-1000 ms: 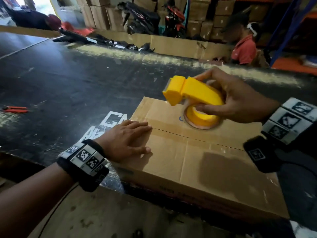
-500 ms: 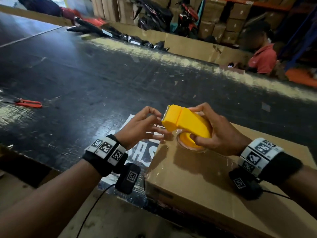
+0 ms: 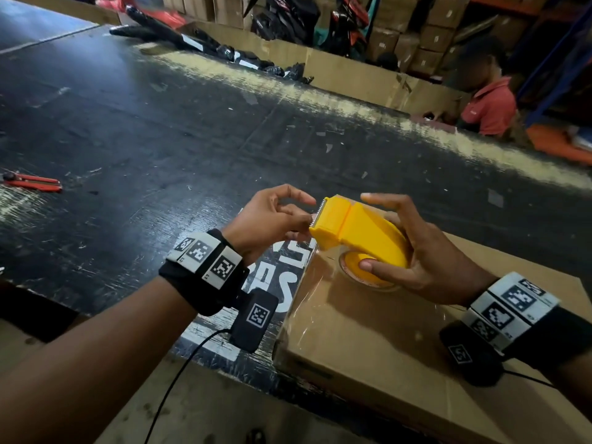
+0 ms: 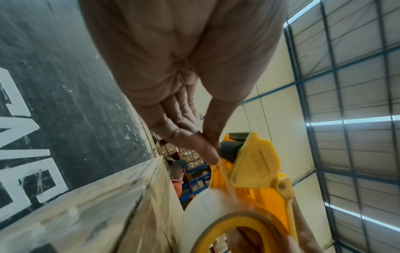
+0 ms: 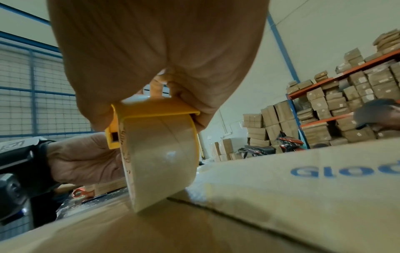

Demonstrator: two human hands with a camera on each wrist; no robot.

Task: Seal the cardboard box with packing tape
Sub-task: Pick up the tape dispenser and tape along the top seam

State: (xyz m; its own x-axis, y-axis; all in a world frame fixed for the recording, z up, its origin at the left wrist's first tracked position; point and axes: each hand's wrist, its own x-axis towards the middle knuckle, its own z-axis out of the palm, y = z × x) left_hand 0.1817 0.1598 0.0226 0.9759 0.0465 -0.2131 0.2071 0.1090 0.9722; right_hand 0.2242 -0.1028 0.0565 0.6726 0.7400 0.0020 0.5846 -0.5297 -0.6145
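A brown cardboard box [image 3: 400, 347] lies flat on the black table, its flaps closed with a seam [image 5: 249, 217] across the top. My right hand [image 3: 426, 251] grips a yellow tape dispenser [image 3: 358, 232] holding a roll of clear tape [image 5: 160, 164], and the roll rests on the box's near-left corner. My left hand [image 3: 272, 219] is at the dispenser's toothed front edge, thumb and fingers pinching the tape end [image 4: 216, 160] there. In the left wrist view the dispenser [image 4: 255, 171] hangs just beyond the box edge [image 4: 129, 196].
Red-handled cutters [image 3: 32, 182] lie at the far left of the black table [image 3: 160, 123]. Black bags [image 3: 205, 43] and a cardboard wall line the far edge. A person in a red shirt [image 3: 490, 107] sits beyond it, before shelves of stacked cartons [image 5: 346, 106].
My left hand left the box top and came up to the dispenser's front edge. My right hand brought the dispenser down to the box's left corner, where the roll now rests.
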